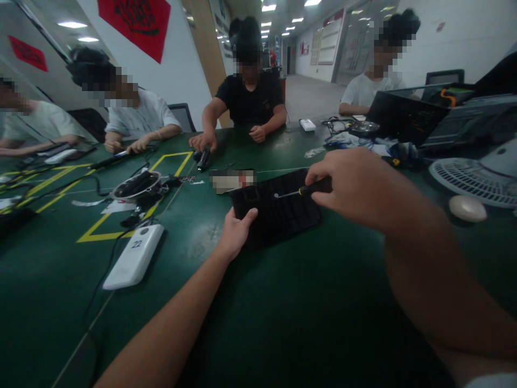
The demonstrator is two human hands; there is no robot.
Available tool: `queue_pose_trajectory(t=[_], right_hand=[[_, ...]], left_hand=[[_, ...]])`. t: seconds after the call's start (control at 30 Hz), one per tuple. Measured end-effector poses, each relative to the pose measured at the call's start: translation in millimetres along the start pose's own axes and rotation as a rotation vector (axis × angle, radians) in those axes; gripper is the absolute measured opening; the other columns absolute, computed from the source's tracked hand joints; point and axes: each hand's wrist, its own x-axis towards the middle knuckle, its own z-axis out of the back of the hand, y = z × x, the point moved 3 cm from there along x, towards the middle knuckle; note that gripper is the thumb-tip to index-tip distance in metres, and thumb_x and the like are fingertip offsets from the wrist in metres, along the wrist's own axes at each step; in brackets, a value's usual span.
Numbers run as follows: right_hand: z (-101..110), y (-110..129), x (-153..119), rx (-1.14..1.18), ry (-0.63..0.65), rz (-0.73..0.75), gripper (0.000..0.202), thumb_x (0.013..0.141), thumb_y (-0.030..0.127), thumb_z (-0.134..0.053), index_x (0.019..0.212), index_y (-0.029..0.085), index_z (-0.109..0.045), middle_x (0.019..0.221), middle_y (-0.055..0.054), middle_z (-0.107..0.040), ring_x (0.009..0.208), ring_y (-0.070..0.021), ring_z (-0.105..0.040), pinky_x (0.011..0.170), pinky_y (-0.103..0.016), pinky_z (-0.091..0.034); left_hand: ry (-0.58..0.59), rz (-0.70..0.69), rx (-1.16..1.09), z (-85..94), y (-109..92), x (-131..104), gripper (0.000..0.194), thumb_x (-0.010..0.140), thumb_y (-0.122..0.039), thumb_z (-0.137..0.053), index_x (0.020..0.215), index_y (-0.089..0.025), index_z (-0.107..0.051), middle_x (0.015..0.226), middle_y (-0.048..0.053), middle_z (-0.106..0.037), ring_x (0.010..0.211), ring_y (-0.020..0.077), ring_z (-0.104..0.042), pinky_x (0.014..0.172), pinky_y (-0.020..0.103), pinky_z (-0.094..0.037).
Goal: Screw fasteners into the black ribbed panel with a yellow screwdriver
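Observation:
My left hand (237, 233) is closed on the left edge of a flat black rectangular case (283, 218), thumb on top. The case lies tilted just above or on the green table; I cannot tell which. In my right hand (343, 186) is a screwdriver (291, 193) with a dark handle, a yellow collar and a thin metal shaft. Its shaft points left over the case. A small pale round piece (276, 195) shows at the tip; whether they are joined is too small to tell. Just behind the case lies a partly blurred beige box (232, 182).
To the left, a white power bank (135, 256) marked 22 lies near a bowl (137, 186) of dark items and cables. On the right are a white fan (476, 172), a pale mouse-shaped object (467, 208) and a laptop (404, 116). Several people sit around the green table (315, 302).

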Motion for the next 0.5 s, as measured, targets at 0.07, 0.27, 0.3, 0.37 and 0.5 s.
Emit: queue_pose_trajectory(t=[0.07, 0.27, 0.3, 0.37, 0.5], right_hand=[[7, -3, -1, -0.005, -0.022, -0.017, 0.021, 0.087, 0.018, -0.071, 0.101, 0.021, -0.086, 0.098, -0.009, -0.08, 0.091, -0.0296, -0.072, 0.084, -0.043, -0.05], [14, -11, 0, -0.008, -0.003, -0.066, 0.025, 0.087, 0.021, -0.071, 0.106, 0.023, -0.088, 0.106, -0.01, -0.083, 0.099, -0.0328, -0.074, 0.089, -0.045, -0.053], [12, -12, 0, -0.009, 0.001, -0.072, 0.027, 0.088, 0.022, -0.07, 0.107, 0.023, -0.088, 0.107, -0.01, -0.083, 0.1, -0.0326, -0.074, 0.09, -0.045, -0.053], [10, -11, 0, -0.012, -0.005, -0.081, 0.028, 0.089, 0.023, -0.068, 0.108, 0.022, -0.088, 0.106, -0.011, -0.083, 0.1, -0.032, -0.074, 0.089, -0.044, -0.052], [6, -10, 3, 0.004, -0.026, -0.079, 0.029, 0.087, 0.023, -0.067, 0.105, 0.022, -0.089, 0.102, -0.01, -0.084, 0.097, -0.0306, -0.074, 0.087, -0.042, -0.052]], left_hand=[[0.003, 0.001, -0.003, 0.5, 0, 1, 0.061, 0.072, -0.044, -0.098, 0.121, -0.018, -0.073, 0.124, 0.015, -0.082, 0.12, 0.0352, -0.077, 0.116, 0.06, -0.055], [-0.011, -0.01, 0.032, 2.5, 1, 2, 0.062, 0.071, -0.047, -0.098, 0.121, -0.018, -0.074, 0.124, 0.014, -0.082, 0.119, 0.0346, -0.076, 0.116, 0.06, -0.055], [-0.013, -0.005, 0.036, 2.8, 1, 3, 0.061, 0.072, -0.047, -0.098, 0.121, -0.018, -0.074, 0.124, 0.014, -0.082, 0.118, 0.0342, -0.076, 0.115, 0.06, -0.056], [-0.017, 0.007, 0.044, 3.3, 2, 3, 0.06, 0.073, -0.047, -0.097, 0.12, -0.018, -0.073, 0.122, 0.014, -0.082, 0.116, 0.0337, -0.077, 0.115, 0.06, -0.056], [-0.022, 0.001, 0.058, 4.4, 3, 3, 0.059, 0.074, -0.047, -0.096, 0.119, -0.018, -0.073, 0.123, 0.014, -0.081, 0.115, 0.0332, -0.077, 0.113, 0.059, -0.057]])
